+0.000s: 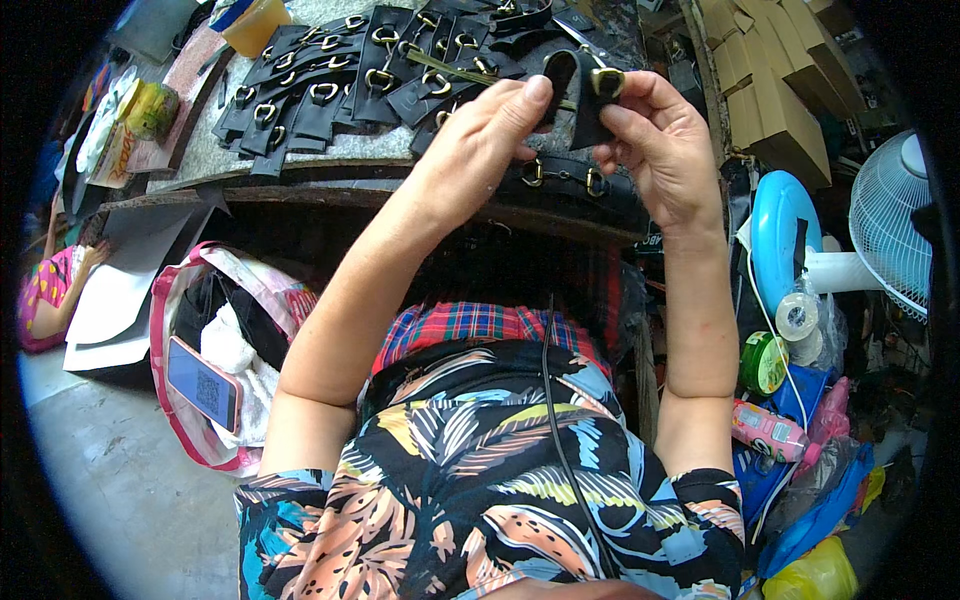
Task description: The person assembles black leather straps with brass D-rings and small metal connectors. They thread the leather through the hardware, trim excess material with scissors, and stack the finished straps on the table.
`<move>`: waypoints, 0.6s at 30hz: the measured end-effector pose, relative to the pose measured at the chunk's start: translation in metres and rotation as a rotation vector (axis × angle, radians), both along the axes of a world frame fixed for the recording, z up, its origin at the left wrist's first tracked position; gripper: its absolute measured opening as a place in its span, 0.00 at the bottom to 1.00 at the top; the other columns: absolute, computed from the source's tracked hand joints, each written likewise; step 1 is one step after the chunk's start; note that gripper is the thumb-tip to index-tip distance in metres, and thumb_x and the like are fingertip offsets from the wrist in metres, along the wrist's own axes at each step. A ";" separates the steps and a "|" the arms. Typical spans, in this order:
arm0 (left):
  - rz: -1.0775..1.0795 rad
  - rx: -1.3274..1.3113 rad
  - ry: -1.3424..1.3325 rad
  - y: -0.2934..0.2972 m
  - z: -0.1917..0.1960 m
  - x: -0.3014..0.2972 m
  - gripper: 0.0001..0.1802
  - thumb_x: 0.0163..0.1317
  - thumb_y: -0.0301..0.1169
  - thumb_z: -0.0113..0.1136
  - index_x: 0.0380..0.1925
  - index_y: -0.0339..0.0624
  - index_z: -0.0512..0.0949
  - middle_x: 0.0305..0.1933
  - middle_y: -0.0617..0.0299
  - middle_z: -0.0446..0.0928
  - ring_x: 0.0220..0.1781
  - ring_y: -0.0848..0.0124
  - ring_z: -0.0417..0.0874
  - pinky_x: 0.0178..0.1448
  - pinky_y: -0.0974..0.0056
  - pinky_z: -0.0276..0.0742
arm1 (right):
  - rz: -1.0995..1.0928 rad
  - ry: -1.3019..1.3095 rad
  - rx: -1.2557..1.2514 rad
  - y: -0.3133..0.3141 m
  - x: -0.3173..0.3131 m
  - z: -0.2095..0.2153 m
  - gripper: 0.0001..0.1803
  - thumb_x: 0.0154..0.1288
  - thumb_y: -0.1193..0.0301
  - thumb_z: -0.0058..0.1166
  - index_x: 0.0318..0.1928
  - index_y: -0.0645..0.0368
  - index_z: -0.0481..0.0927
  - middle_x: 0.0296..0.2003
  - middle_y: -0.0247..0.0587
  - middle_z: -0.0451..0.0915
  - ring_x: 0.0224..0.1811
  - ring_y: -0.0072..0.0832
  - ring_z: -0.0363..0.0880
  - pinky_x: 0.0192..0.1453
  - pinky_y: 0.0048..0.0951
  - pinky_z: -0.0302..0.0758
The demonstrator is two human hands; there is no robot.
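A black leather strap piece [583, 110] with a brass buckle [606, 81] is held up between both hands above the workbench edge. My left hand [490, 125] pinches its left side with thumb and fingers. My right hand [655, 140] grips its right side by the buckle. Behind them, several more black strap pieces with brass rings [340, 85] lie in rows on the stone-topped workbench [200, 150]. A black strap with two brass rings [565, 180] lies at the bench's near edge under my hands.
An open bag [215, 350] with cloth and a phone [203, 383] sits on the floor at left. Cardboard boxes [775, 90], a blue disc [780, 235], a white fan [895, 225], tape rolls [797, 317] and plastic bags crowd the right. Another person's arm [45, 300] shows at far left.
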State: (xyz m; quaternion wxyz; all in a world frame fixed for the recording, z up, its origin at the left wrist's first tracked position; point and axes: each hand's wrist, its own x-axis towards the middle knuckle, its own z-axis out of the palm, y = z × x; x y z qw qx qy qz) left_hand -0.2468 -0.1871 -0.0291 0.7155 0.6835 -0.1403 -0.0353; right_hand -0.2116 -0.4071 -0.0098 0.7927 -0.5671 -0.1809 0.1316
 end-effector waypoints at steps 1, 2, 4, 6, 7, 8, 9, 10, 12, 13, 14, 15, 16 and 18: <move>-0.028 -0.032 0.007 -0.001 0.001 -0.002 0.31 0.83 0.52 0.46 0.63 0.36 0.80 0.59 0.56 0.83 0.59 0.66 0.85 0.64 0.58 0.83 | -0.021 0.016 -0.026 0.005 -0.002 -0.001 0.12 0.71 0.77 0.66 0.52 0.59 0.81 0.40 0.38 0.87 0.29 0.26 0.88 0.30 0.23 0.83; -0.079 -0.090 -0.002 -0.001 0.003 -0.003 0.30 0.83 0.51 0.47 0.63 0.36 0.80 0.60 0.56 0.83 0.59 0.66 0.84 0.65 0.57 0.82 | -0.058 -0.021 -0.103 0.009 -0.003 -0.001 0.11 0.71 0.76 0.66 0.51 0.59 0.82 0.40 0.38 0.87 0.29 0.26 0.88 0.30 0.23 0.82; -0.060 -0.135 0.046 -0.002 0.005 -0.004 0.28 0.82 0.49 0.49 0.62 0.35 0.80 0.59 0.56 0.83 0.59 0.66 0.85 0.65 0.57 0.82 | -0.100 -0.122 -0.204 0.016 -0.005 -0.003 0.11 0.70 0.76 0.67 0.50 0.60 0.82 0.38 0.38 0.87 0.29 0.26 0.89 0.30 0.23 0.82; -0.061 -0.168 0.054 0.000 0.007 -0.005 0.27 0.81 0.47 0.50 0.62 0.35 0.81 0.58 0.56 0.84 0.58 0.67 0.85 0.65 0.56 0.81 | -0.099 -0.087 -0.123 0.018 -0.006 -0.003 0.10 0.70 0.75 0.67 0.49 0.60 0.83 0.36 0.36 0.87 0.28 0.24 0.87 0.30 0.23 0.82; -0.062 -0.166 0.046 0.001 0.007 -0.005 0.26 0.81 0.46 0.51 0.62 0.34 0.81 0.57 0.56 0.84 0.58 0.67 0.85 0.65 0.56 0.81 | -0.114 -0.066 -0.109 0.018 -0.006 -0.004 0.10 0.70 0.76 0.67 0.49 0.60 0.83 0.36 0.36 0.87 0.27 0.23 0.87 0.30 0.23 0.82; -0.056 -0.164 0.040 0.003 0.007 -0.005 0.25 0.81 0.45 0.51 0.62 0.34 0.81 0.56 0.56 0.85 0.58 0.67 0.85 0.65 0.56 0.82 | -0.127 -0.076 -0.062 0.018 -0.006 -0.004 0.10 0.70 0.76 0.67 0.49 0.60 0.83 0.37 0.36 0.87 0.27 0.23 0.87 0.30 0.23 0.82; -0.075 -0.168 0.037 0.004 0.006 -0.004 0.25 0.81 0.43 0.51 0.62 0.32 0.80 0.54 0.55 0.86 0.57 0.66 0.86 0.63 0.57 0.82 | -0.122 -0.129 -0.050 0.017 -0.007 -0.006 0.10 0.70 0.76 0.67 0.49 0.62 0.83 0.35 0.36 0.87 0.28 0.19 0.84 0.31 0.20 0.81; -0.094 -0.124 0.036 0.005 0.006 -0.003 0.24 0.81 0.41 0.51 0.62 0.32 0.80 0.53 0.55 0.86 0.56 0.67 0.86 0.62 0.57 0.82 | -0.122 -0.091 -0.125 0.016 -0.006 -0.006 0.10 0.71 0.75 0.66 0.50 0.62 0.84 0.35 0.34 0.87 0.28 0.17 0.83 0.31 0.20 0.80; -0.140 -0.089 0.008 0.005 0.004 -0.001 0.22 0.81 0.37 0.51 0.62 0.31 0.80 0.53 0.55 0.87 0.54 0.67 0.86 0.59 0.59 0.83 | -0.034 -0.121 -0.096 0.012 -0.004 -0.006 0.10 0.72 0.74 0.65 0.51 0.62 0.85 0.35 0.31 0.87 0.29 0.14 0.81 0.33 0.20 0.78; -0.017 0.101 -0.098 0.005 0.004 0.000 0.21 0.81 0.35 0.51 0.63 0.33 0.80 0.52 0.56 0.87 0.52 0.65 0.87 0.57 0.59 0.83 | -0.097 -0.063 -0.172 0.008 -0.002 -0.004 0.11 0.73 0.73 0.64 0.52 0.61 0.86 0.35 0.30 0.86 0.30 0.13 0.80 0.34 0.19 0.77; 0.090 0.255 -0.230 0.006 0.003 0.002 0.20 0.80 0.33 0.52 0.64 0.34 0.79 0.51 0.56 0.87 0.49 0.64 0.87 0.56 0.59 0.83 | -0.131 -0.020 -0.203 0.002 0.001 -0.003 0.11 0.73 0.72 0.63 0.53 0.61 0.86 0.35 0.28 0.86 0.30 0.12 0.78 0.34 0.19 0.76; 0.184 0.422 -0.342 0.007 0.003 0.003 0.19 0.80 0.30 0.52 0.64 0.35 0.79 0.49 0.57 0.87 0.47 0.62 0.87 0.54 0.59 0.82 | -0.106 0.005 -0.194 -0.005 0.004 0.000 0.12 0.74 0.72 0.62 0.54 0.60 0.87 0.36 0.27 0.86 0.31 0.10 0.77 0.35 0.19 0.75; 0.378 0.715 -0.605 0.009 0.003 0.005 0.20 0.73 0.25 0.57 0.64 0.42 0.81 0.44 0.58 0.84 0.42 0.58 0.84 0.50 0.58 0.82 | -0.151 0.026 -0.358 -0.016 0.009 0.005 0.12 0.74 0.71 0.60 0.53 0.61 0.89 0.37 0.24 0.86 0.33 0.12 0.79 0.39 0.20 0.76; 0.496 1.183 -0.931 0.017 0.003 0.007 0.23 0.59 0.26 0.64 0.57 0.42 0.85 0.43 0.57 0.79 0.46 0.56 0.81 0.49 0.56 0.79 | -0.205 -0.091 -0.648 -0.024 0.017 0.004 0.13 0.74 0.73 0.59 0.54 0.63 0.88 0.41 0.29 0.88 0.39 0.17 0.85 0.42 0.20 0.80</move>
